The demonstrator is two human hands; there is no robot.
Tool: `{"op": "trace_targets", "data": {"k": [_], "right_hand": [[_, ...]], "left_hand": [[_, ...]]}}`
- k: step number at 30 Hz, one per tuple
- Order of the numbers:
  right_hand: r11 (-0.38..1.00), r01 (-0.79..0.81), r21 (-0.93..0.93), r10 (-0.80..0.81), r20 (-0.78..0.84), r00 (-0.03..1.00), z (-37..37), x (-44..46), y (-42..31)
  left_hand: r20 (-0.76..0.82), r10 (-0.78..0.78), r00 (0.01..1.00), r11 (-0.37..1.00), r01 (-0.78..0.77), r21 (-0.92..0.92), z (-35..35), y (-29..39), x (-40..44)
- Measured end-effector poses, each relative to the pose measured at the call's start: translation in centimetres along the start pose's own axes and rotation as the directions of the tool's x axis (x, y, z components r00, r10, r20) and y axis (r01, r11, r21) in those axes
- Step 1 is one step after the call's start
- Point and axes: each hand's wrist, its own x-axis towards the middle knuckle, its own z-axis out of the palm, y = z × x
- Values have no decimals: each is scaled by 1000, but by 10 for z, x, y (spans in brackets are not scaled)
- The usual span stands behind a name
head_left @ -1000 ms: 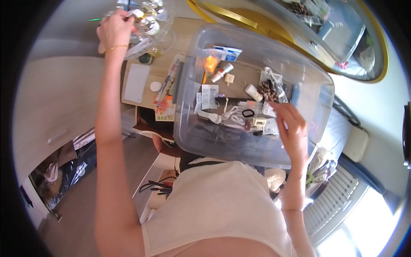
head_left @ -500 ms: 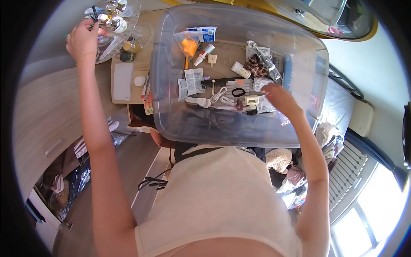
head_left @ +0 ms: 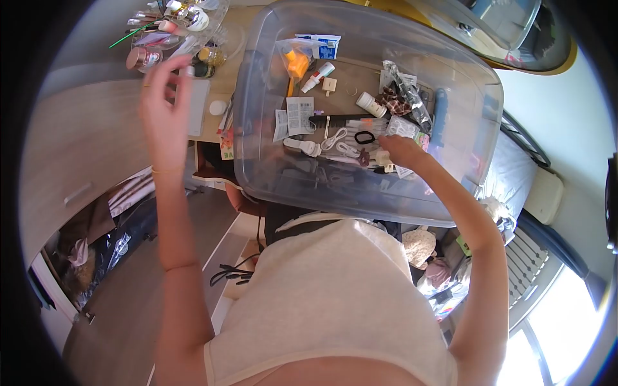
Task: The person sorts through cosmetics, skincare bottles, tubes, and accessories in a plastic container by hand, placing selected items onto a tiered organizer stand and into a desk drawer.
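Observation:
My left hand (head_left: 168, 106) hangs over the left end of the desk with its fingers apart and nothing in them, just below the bottles. Inside the clear plastic bin (head_left: 412, 209), my right hand (head_left: 394, 149) reaches down among small items, its fingertips by a black hair tie (head_left: 364, 137) and a cream-coloured block (head_left: 381, 158). Whether those fingers grip anything is hidden. Around them lie a white cable (head_left: 335, 139), a white bottle (head_left: 371, 104), a paper leaflet (head_left: 300, 114), an orange item in a bag (head_left: 297, 64) and a leopard-print scrunchie (head_left: 394, 101).
An organizer with bottles (head_left: 193, 18) stands at the top left, with a pink-capped jar (head_left: 143, 58) beside it. A white round lid (head_left: 217, 107) lies on the desk. Behind the bin is a gold-framed mirror (head_left: 566, 55). Clothes (head_left: 420, 248) lie below the bin's right side.
My left hand has come away from the organizer toward me, its fingers now spread. My right hand has moved left and down inside the bin, over the cream-coloured block.

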Motion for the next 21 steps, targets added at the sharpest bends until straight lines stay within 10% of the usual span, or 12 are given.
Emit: {"op": "trace_targets", "data": {"k": [6, 8, 10, 12, 14, 18, 20, 21], "right_hand": [[794, 483, 369, -342, -385, 857, -16, 3, 16], [699, 466, 543, -284, -387, 877, -23, 1, -2], [232, 360, 904, -135, -336, 932, -33, 0, -29], [193, 375, 907, -115, -358, 927, -54, -8, -65], [245, 515, 821, -199, -478, 856, -80, -24, -107], [165, 662, 731, -173, -640, 749, -119, -45, -112], [779, 592, 207, -246, -768, 591, -95, -25, -76], [772, 623, 127, -392, -676, 624, -69, -11, -62]], "left_hand": [[287, 17, 958, 950, 74, -302, 13, 30, -36], [378, 10, 926, 917, 143, -373, 22, 38, -44], [600, -32, 800, 706, 443, -552, 37, 42, -56], [689, -58, 723, 626, 564, -539, 57, 53, -72], [884, -133, 447, 271, 875, -402, 73, 62, -77], [934, 128, 335, -88, 941, -326, 80, 43, -74], [901, 26, 433, -7, 901, -433, 67, 40, -68], [908, -23, 419, -71, 905, -419, 60, 39, -67]]}}
